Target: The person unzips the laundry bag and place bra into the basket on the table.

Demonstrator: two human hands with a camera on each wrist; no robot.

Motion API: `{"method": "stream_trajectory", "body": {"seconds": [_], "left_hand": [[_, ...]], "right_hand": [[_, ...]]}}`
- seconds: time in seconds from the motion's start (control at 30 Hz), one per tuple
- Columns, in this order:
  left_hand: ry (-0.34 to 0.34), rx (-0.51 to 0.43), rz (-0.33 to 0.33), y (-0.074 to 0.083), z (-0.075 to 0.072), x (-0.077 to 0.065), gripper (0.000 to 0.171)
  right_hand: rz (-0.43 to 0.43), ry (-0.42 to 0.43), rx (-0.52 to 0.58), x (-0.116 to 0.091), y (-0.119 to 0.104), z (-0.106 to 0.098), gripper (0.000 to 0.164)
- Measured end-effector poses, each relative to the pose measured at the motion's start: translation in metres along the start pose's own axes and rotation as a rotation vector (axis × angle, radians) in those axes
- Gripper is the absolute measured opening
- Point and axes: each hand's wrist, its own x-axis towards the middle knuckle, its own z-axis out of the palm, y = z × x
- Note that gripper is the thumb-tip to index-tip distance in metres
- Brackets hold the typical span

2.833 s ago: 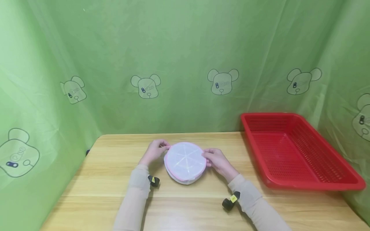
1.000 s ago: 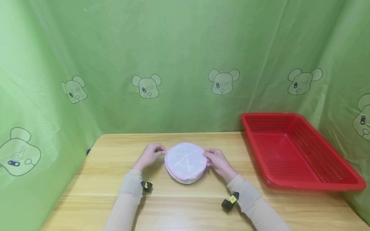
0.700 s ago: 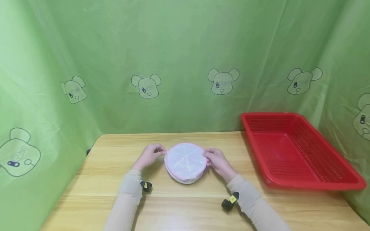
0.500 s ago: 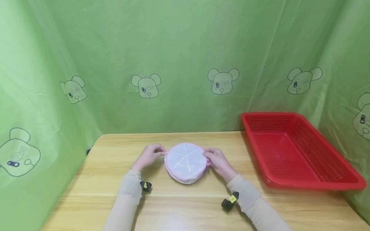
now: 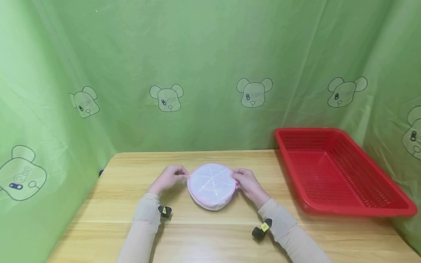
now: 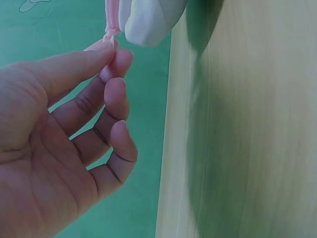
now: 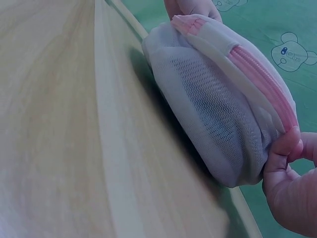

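Note:
A round white mesh laundry bag (image 5: pixel 213 184) with a pink zipper (image 7: pixel 262 79) around its rim stands in the middle of the table. At its left edge, my left hand (image 5: pixel 169 178) pinches the pink zipper pull (image 6: pixel 110 35) between thumb and forefinger; the other fingers curl loosely, as the left wrist view shows. My right hand (image 5: pixel 249 184) grips the bag's right edge by the zipper, thumb on top. In the right wrist view the bag's mesh side bulges below the zipper, and the right hand (image 7: pixel 292 183) holds its near end. The bag's contents cannot be made out.
A red plastic basket (image 5: pixel 296 182) with slotted walls stands on the right of the wooden table (image 5: pixel 210 237). Green curtains (image 5: pixel 210 44) printed with bear heads enclose the table at the back and both sides. A small camera is strapped to each wrist.
My left hand has shifted left and toward me along the bag's edge, still pinching the zipper pull. My right hand and the bag have barely moved.

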Motion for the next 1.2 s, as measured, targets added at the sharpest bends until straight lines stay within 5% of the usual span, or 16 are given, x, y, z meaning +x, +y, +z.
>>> {"method": "stream_trajectory", "body": {"seconds": [0.7,1.2], "left_hand": [[-0.115,-0.037,-0.003,0.0011,-0.0053,-0.0063,0.006],[-0.052,0.026,0.002,0.0037,-0.0035,-0.0041,0.006]], "right_hand": [[-0.014,0.023,0.052,-0.0003,0.0013,-0.0018,0.026],[0.031,-0.016,0.091,0.0032,0.0021,-0.0062,0.039]]}}
